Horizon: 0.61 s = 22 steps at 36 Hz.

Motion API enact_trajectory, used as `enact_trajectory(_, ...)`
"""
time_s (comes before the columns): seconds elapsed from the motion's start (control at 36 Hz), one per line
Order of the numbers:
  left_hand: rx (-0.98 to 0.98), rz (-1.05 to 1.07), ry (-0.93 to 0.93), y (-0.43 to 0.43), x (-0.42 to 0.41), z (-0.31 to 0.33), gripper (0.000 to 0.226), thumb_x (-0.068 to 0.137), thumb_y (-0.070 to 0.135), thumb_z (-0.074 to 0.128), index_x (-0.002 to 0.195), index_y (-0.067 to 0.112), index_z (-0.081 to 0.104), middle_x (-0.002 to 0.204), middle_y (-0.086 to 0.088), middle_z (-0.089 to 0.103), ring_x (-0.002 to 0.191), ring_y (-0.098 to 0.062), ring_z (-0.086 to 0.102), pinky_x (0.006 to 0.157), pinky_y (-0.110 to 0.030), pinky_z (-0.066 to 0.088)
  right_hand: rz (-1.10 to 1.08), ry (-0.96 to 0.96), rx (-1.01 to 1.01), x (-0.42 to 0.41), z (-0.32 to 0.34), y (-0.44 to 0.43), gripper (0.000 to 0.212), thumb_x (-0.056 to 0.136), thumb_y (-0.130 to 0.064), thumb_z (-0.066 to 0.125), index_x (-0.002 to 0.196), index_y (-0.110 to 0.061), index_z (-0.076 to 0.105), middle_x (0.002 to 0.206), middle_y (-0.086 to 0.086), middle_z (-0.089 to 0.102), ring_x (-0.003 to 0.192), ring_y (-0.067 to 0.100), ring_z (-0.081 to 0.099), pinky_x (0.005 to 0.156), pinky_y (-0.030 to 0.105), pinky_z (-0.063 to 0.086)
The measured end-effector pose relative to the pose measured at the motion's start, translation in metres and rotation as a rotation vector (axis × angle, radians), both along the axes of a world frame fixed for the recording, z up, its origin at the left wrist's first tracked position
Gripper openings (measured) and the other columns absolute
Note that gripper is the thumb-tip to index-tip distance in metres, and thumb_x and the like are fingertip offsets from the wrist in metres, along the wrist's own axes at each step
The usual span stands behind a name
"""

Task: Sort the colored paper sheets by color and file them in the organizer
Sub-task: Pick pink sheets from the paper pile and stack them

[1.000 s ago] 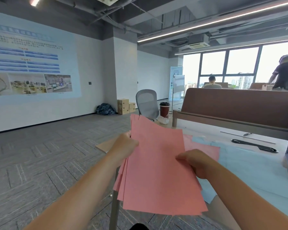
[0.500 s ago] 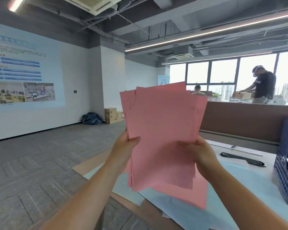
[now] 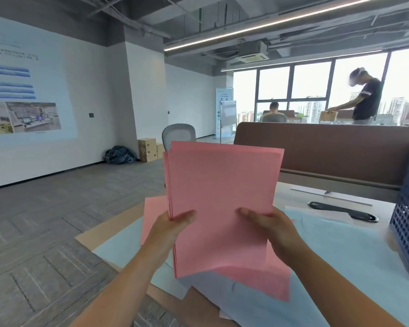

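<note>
Head view: I hold a pink paper stack (image 3: 220,185) upright, left of the blue organizer (image 3: 406,227). My left hand (image 3: 172,228) and right hand (image 3: 272,227) each pinch a side edge, thumbs in front. I judge the sheets light, floppy and slippery; gripping both edges should hold them square.

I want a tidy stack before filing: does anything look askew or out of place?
Yes. The pink stack, held by the left hand and right hand, is not squared: its top edges are fanned. One pink sheet lies apart on the desk, left of the stack.
</note>
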<state>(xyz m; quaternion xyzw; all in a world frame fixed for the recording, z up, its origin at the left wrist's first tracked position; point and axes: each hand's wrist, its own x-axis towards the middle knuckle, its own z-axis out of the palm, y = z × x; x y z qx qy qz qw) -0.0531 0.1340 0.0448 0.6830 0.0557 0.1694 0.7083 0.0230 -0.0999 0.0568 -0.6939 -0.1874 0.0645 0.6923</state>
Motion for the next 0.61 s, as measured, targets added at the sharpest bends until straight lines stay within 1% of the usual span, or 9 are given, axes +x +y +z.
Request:
enact_trajectory(0.06, -0.016, 0.018, -0.016, 0.003, 0.004, 0.004, 0.047, 0.074, 0.043, 0.082, 0.112, 0.018, 0.069, 0.107, 0.003, 0.075, 0.104, -0.014, 0.07, 0.097, -0.036, 0.05, 0.002, 0.006, 0.027, 0.003, 0.005, 0.002, 0.037, 0.076, -0.036, 0.082, 0.106, -0.015, 0.077, 0.103, 0.0, 0.077, 0.098, 0.02, 0.072, 0.092, 0.039, 0.056)
enact_trajectory(0.17, -0.075, 0.04, -0.016, 0.003, 0.013, 0.009, 0.05, 0.063, 0.044, 0.084, 0.106, 0.024, 0.069, 0.109, 0.01, 0.074, 0.111, -0.01, 0.065, 0.1, -0.032, 0.046, 0.015, 0.032, 0.072, 0.01, 0.007, 0.007, 0.043, 0.069, -0.038, 0.082, 0.105, -0.015, 0.078, 0.106, 0.001, 0.076, 0.101, 0.021, 0.072, 0.094, 0.039, 0.055)
enact_trajectory(0.25, -0.011, 0.014, 0.049, 0.0, 0.013, -0.006, 0.046, 0.069, 0.033, 0.086, 0.111, 0.018, 0.071, 0.108, 0.002, 0.075, 0.105, -0.017, 0.069, 0.1, -0.04, 0.049, -0.016, 0.087, -0.023, 0.013, -0.012, 0.011, 0.041, 0.068, -0.036, 0.085, 0.102, -0.014, 0.079, 0.102, 0.002, 0.077, 0.098, 0.024, 0.072, 0.094, 0.043, 0.056)
enact_trajectory(0.33, 0.062, 0.003, 0.117, 0.001, 0.011, -0.023, 0.044, 0.075, 0.027, 0.081, 0.117, 0.021, 0.069, 0.109, 0.003, 0.074, 0.104, -0.017, 0.07, 0.101, -0.043, 0.049, -0.075, 0.108, -0.149, 0.017, -0.031, 0.013, 0.027, 0.078, -0.028, 0.082, 0.1, -0.013, 0.078, 0.095, 0.002, 0.078, 0.093, 0.025, 0.073, 0.094, 0.048, 0.055)
enact_trajectory(0.39, 0.094, 0.011, 0.143, 0.002, 0.015, -0.025, 0.039, 0.08, 0.019, 0.078, 0.118, 0.022, 0.068, 0.106, 0.004, 0.075, 0.1, -0.016, 0.071, 0.098, -0.042, 0.051, -0.131, 0.071, -0.235, 0.023, -0.035, 0.016, 0.021, 0.086, -0.026, 0.074, 0.104, -0.015, 0.075, 0.095, -0.001, 0.077, 0.09, 0.021, 0.072, 0.09, 0.044, 0.057)
enact_trajectory(0.44, 0.142, 0.057, 0.149, 0.003, 0.023, -0.018, 0.039, 0.073, 0.025, 0.075, 0.112, 0.024, 0.07, 0.1, 0.004, 0.076, 0.094, -0.017, 0.072, 0.094, -0.044, 0.054, -0.184, 0.02, -0.3, 0.029, -0.032, 0.019, 0.016, 0.09, -0.026, 0.068, 0.104, -0.02, 0.072, 0.096, -0.005, 0.075, 0.087, 0.016, 0.071, 0.085, 0.039, 0.058)
enact_trajectory(0.5, 0.232, 0.127, 0.152, 0.005, 0.036, -0.009, 0.042, 0.064, 0.031, 0.065, 0.105, 0.024, 0.071, 0.093, 0.004, 0.076, 0.088, -0.019, 0.072, 0.087, -0.042, 0.056, -0.231, 0.001, -0.332, 0.036, -0.028, 0.025, 0.015, 0.089, -0.02, 0.062, 0.102, -0.022, 0.07, 0.094, -0.005, 0.074, 0.086, 0.019, 0.07, 0.084, 0.041, 0.058)
enact_trajectory(0.56, 0.315, 0.166, 0.173, 0.008, 0.05, -0.003, 0.039, 0.064, 0.025, 0.058, 0.1, 0.018, 0.07, 0.083, 0.001, 0.073, 0.072, -0.021, 0.069, 0.069, -0.034, 0.055, -0.246, 0.017, -0.358, 0.044, -0.025, 0.031, 0.018, 0.086, -0.011, 0.058, 0.095, -0.021, 0.07, 0.092, -0.001, 0.074, 0.085, 0.023, 0.07, 0.083, 0.043, 0.058)
enact_trajectory(0.61, 0.389, 0.191, 0.214, 0.012, 0.064, -0.003, 0.025, 0.073, 0.01, 0.055, 0.094, 0.007, 0.068, 0.071, -0.004, 0.062, 0.058, -0.02, 0.055, 0.052, -0.023, 0.041, -0.251, 0.049, -0.419, 0.055, -0.025, 0.039, 0.018, 0.084, -0.008, 0.055, 0.089, -0.017, 0.07, 0.09, 0.004, 0.073, 0.084, 0.026, 0.07, 0.082, 0.042, 0.059)
